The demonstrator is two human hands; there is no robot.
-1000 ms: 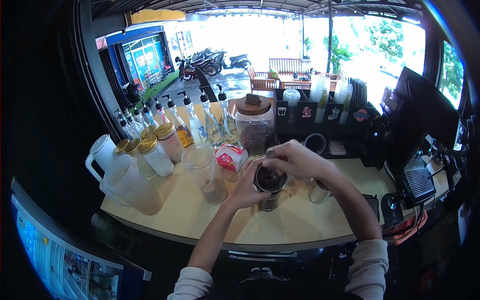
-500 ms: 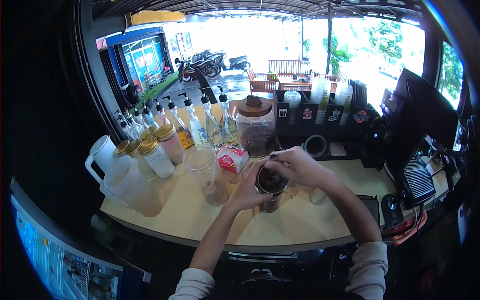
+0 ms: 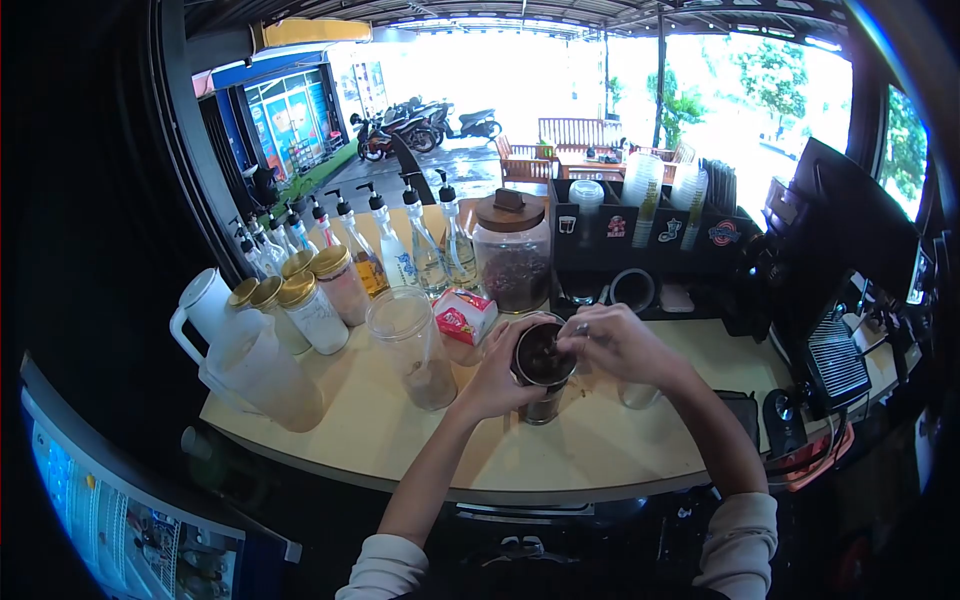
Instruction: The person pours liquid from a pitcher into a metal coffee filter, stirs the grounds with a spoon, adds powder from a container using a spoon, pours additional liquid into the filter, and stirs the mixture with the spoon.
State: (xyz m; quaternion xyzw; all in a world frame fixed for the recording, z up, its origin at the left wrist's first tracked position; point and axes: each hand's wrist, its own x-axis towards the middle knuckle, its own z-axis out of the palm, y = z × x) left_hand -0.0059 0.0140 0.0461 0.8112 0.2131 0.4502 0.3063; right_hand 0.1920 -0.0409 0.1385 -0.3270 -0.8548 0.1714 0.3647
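Note:
My left hand (image 3: 492,378) is wrapped around the side of a clear cup (image 3: 543,405) standing on the counter, dark brown contents showing through its open mouth. At the cup's right rim, my right hand (image 3: 625,345) pinches what looks like a spoon (image 3: 583,328); only the end of its handle shows, and its lower part is hidden. Left of the cup stands an open clear canister (image 3: 398,330) with brown powder at the bottom and a thin handle inside. A red and white box (image 3: 465,317) lies just behind my left hand.
Pump bottles (image 3: 385,245) line the back left, near gold-lidded jars (image 3: 318,318) and a translucent pitcher (image 3: 265,375). A wooden-lidded jar (image 3: 512,260) and black cup organizer (image 3: 650,235) stand behind. A small clear glass (image 3: 638,392) and coffee machine (image 3: 835,350) are at right.
My right hand has shifted right and slightly down, from over the cup's mouth to its right rim, still pinching the handle. My left hand and the cup stay almost in place.

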